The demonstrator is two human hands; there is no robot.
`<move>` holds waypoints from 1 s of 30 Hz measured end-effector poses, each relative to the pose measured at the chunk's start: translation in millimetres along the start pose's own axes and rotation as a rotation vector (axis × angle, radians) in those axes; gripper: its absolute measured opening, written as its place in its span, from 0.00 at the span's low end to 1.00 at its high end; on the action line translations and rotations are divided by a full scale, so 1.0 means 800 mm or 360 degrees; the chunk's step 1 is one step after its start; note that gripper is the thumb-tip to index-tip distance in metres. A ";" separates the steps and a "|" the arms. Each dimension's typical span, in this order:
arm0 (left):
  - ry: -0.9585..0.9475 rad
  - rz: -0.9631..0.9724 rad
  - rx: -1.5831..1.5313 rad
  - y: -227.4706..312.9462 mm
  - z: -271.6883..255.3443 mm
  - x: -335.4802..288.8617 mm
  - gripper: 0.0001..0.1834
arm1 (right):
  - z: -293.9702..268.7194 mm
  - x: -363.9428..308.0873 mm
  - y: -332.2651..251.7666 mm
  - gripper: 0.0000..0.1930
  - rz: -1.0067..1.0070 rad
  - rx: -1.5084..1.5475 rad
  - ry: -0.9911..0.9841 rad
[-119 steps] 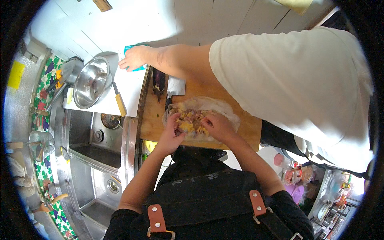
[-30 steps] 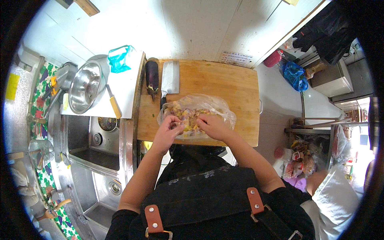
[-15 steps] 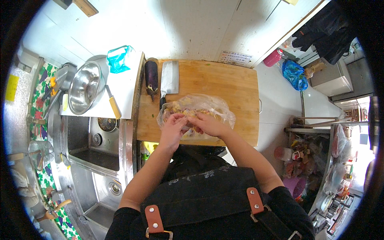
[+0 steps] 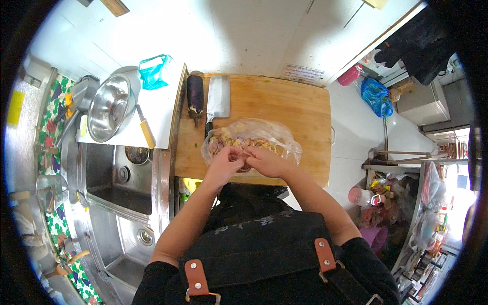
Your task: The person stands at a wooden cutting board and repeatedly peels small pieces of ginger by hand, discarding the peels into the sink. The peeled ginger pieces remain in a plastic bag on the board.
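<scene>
On a wooden cutting board (image 4: 284, 99) lies a clear plastic bag (image 4: 287, 142) filled with pinkish and yellow chunks, perhaps cut meat. My left hand (image 4: 227, 161) and my right hand (image 4: 264, 161) meet at the bag's near side, both with fingers closed in a pinch on the plastic. What exactly lies between the fingertips is partly hidden. Just beyond the bag, to the left, rests a cleaver (image 4: 218, 96) with its dark handle toward me. A dark purple eggplant (image 4: 194, 96) lies beside it at the board's left edge.
Left of the board are a steel sink (image 4: 117, 198), a metal bowl (image 4: 109, 107), a knife with a yellow handle (image 4: 146, 132) and a blue-and-white package (image 4: 154, 72) on a white counter. A blue plastic bag (image 4: 376, 96) and cluttered shelves (image 4: 394, 203) stand at the right.
My hands stay together at the bag, and the fingers have shifted slightly. More of the chunks show near the left hand. The whole view has moved a little.
</scene>
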State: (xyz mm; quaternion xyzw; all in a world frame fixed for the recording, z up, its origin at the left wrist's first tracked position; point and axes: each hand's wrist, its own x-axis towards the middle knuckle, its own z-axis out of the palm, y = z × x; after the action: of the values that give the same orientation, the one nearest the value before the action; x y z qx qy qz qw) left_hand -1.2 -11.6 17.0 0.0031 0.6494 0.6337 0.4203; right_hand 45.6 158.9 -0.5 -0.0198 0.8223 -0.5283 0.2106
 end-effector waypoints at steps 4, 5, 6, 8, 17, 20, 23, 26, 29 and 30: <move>-0.0057 0.0012 0.0099 -0.006 -0.004 0.007 0.05 | 0.002 -0.002 0.007 0.15 -0.0021 0.0028 -0.0044; -0.0035 0.0107 0.0119 -0.009 -0.004 0.008 0.05 | 0.001 -0.003 0.007 0.15 -0.0051 0.0055 -0.0057; -0.0012 0.0154 0.0121 -0.011 -0.003 0.010 0.04 | -0.001 -0.004 0.007 0.15 -0.0071 0.0065 -0.0037; 0.0002 0.0222 0.0142 -0.014 -0.002 0.010 0.04 | -0.004 -0.007 0.004 0.14 -0.0089 0.0088 0.0000; 0.0015 0.0255 0.0087 -0.004 0.004 -0.001 0.03 | -0.022 -0.006 -0.006 0.15 0.0019 -0.0167 -0.0121; 0.0044 0.0255 0.0018 0.001 0.004 -0.004 0.03 | -0.024 -0.008 -0.007 0.15 -0.0038 -0.0030 -0.0074; 0.0055 0.0261 -0.0035 0.004 0.002 -0.004 0.04 | -0.026 -0.009 -0.010 0.17 -0.0036 0.0141 -0.0033; 0.0039 0.0283 0.0004 0.006 -0.003 -0.003 0.05 | -0.028 -0.014 -0.014 0.20 0.0338 0.0725 -0.0229; -0.0022 0.0350 0.0128 0.008 -0.004 -0.002 0.05 | -0.028 -0.012 -0.020 0.22 0.0205 0.0266 -0.0362; -0.0029 0.0398 0.0179 0.008 -0.005 -0.001 0.05 | -0.028 -0.013 -0.022 0.22 0.0175 0.0302 -0.0332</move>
State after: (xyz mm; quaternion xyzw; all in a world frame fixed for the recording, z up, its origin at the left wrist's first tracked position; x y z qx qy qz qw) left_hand -6.2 -13.8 22.4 0.1133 0.6747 0.6437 0.3429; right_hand 43.2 173.0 25.9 -0.0096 0.7421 -0.5863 0.3246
